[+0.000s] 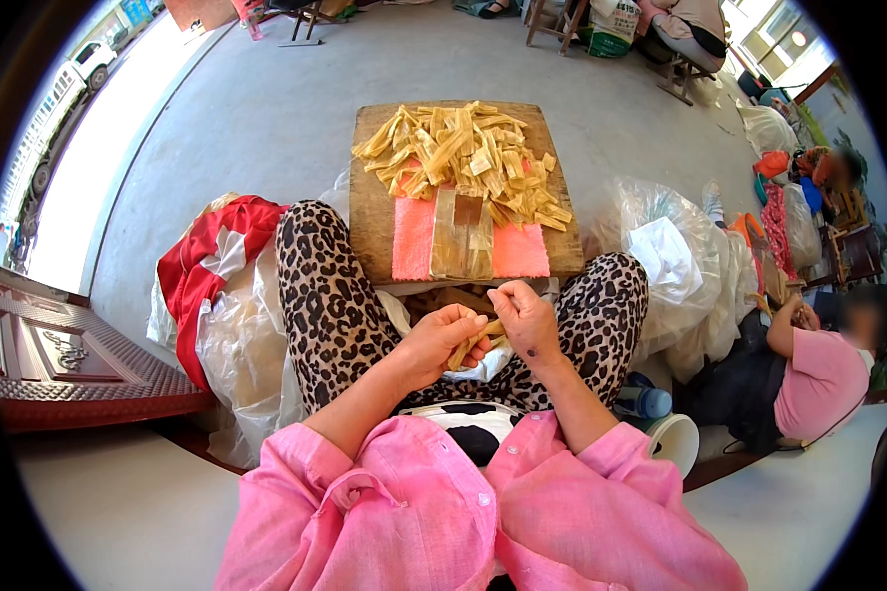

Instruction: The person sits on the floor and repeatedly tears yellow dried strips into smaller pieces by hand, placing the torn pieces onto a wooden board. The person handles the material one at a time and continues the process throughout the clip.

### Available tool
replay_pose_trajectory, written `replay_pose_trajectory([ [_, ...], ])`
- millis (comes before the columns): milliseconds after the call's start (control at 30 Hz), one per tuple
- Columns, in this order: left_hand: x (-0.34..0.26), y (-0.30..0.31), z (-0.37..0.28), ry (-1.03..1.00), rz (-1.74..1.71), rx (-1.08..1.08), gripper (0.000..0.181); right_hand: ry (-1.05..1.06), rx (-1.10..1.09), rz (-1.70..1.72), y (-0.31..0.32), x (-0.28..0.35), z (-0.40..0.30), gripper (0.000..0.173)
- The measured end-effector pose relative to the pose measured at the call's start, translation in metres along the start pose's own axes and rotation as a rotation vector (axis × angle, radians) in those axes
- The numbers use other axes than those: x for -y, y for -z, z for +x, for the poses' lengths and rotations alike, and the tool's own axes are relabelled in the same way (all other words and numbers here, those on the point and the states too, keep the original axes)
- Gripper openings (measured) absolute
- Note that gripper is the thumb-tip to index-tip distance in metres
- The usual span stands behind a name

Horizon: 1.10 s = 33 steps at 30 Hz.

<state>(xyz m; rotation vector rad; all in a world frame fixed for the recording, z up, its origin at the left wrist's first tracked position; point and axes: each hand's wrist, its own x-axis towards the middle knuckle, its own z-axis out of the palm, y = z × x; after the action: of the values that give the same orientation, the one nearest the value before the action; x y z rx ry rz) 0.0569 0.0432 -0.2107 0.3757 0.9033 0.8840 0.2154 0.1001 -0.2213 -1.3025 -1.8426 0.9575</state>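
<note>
My left hand (447, 341) is closed on a yellowish-brown dried strip (458, 356), held low between my knees. Close at its right, my right hand (525, 318) has its fingers curled by the strip's upper end; whether they pinch it cannot be told. Just beyond them stands a wooden board (373, 236) with a heap of similar folded strips (443, 148). A pink cloth (521, 251) lies on the board under part of the heap, and a flat block wrapped in clear film or tape (462, 247) rests on the cloth. More brownish pieces (451, 299) show in an open bag below the board's near edge.
Plastic bags (244, 362), one under a red cloth (192, 273), stand at my left. More plastic bags (673, 281), a blue bottle (652, 402) and a white bucket (676, 443) are at my right. A person in pink (820, 384) sits farther right; other seated people are across the floor.
</note>
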Motion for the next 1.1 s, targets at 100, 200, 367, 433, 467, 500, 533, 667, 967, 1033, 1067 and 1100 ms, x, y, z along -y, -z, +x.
replay_pose_trajectory([
  [100,-0.003,-0.004,-0.005,-0.041,0.076,0.001,0.012,-0.002,-0.009,0.027,0.002,0.000,0.000,0.016],
  [200,-0.003,0.004,-0.003,-0.072,0.040,0.059,0.009,0.059,-0.090,-0.044,0.006,-0.005,0.001,0.016],
  [367,-0.004,-0.003,-0.008,-0.112,-0.082,0.055,0.008,0.109,-0.098,-0.071,0.010,-0.010,0.008,0.016],
  [433,-0.009,0.001,-0.008,-0.181,0.082,0.049,0.007,0.085,-0.019,-0.034,0.013,-0.007,0.011,0.016],
  [467,-0.013,0.004,-0.008,-0.240,0.249,0.039,0.006,-0.008,0.118,0.019,0.019,-0.006,0.014,0.021],
  [500,-0.016,0.008,-0.008,-0.297,0.416,0.027,0.006,-0.053,0.267,-0.011,0.025,-0.005,0.018,0.023],
  [533,-0.021,0.011,-0.008,-0.344,0.589,-0.026,0.005,-0.098,0.417,-0.042,0.031,-0.003,0.023,0.026],
  [667,-0.041,0.022,0.011,-0.927,1.435,-0.343,0.016,0.026,0.461,-0.293,0.032,0.007,0.040,0.025],
  [967,-0.063,0.028,0.051,-1.061,1.747,-0.490,0.014,0.210,0.170,-0.589,-0.004,-0.007,0.069,0.012],
  [1033,-0.062,0.023,0.048,-0.988,1.738,-0.508,0.014,0.147,0.250,-0.658,-0.005,-0.003,0.072,0.012],
  [1067,-0.058,0.022,0.048,-0.955,1.737,-0.523,0.014,0.116,0.289,-0.693,-0.005,-0.001,0.073,0.012],
  [1100,-0.057,0.023,0.048,-0.923,1.737,-0.537,0.014,0.128,0.325,-0.758,-0.003,-0.001,0.075,0.013],
])
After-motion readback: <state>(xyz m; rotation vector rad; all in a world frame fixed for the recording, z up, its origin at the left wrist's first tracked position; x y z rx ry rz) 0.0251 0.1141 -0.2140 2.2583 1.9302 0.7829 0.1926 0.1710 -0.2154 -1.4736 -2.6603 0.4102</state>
